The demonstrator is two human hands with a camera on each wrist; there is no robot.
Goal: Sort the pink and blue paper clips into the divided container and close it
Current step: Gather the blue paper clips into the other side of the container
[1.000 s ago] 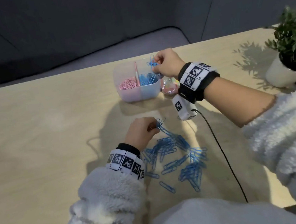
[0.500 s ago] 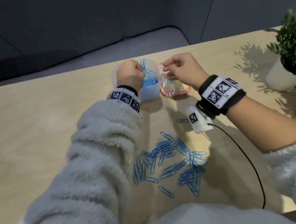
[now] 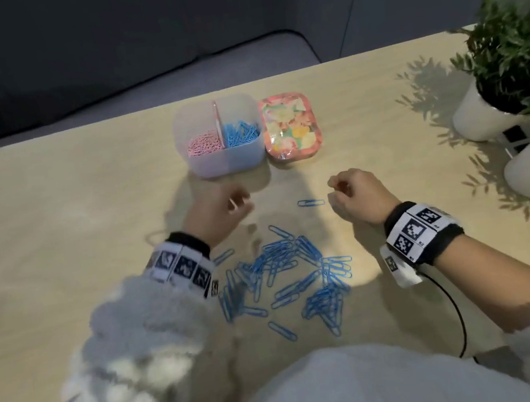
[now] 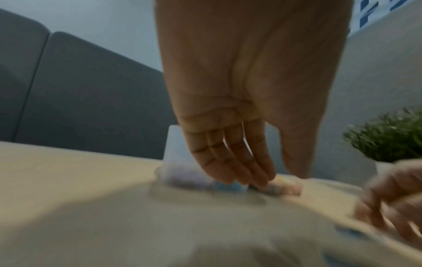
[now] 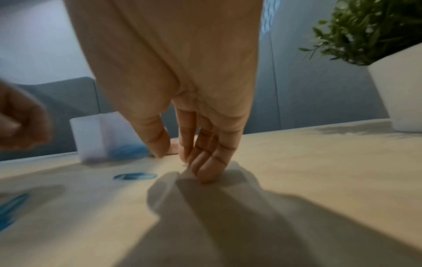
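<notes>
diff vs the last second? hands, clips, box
Both hands have come back from the divided container to the table near the blue clip pile. The left hand let go its blue clips there; the right hand is empty too. Container, floral lid and pile stayed put.

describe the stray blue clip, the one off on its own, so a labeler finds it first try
Start at the divided container at the far middle of the table, then come toward the person to the gap between the two hands. The single blue clip lies flat there, just left of the right hand. Unlike the tangled blue pile nearer the person, it touches no other clip.
</notes>
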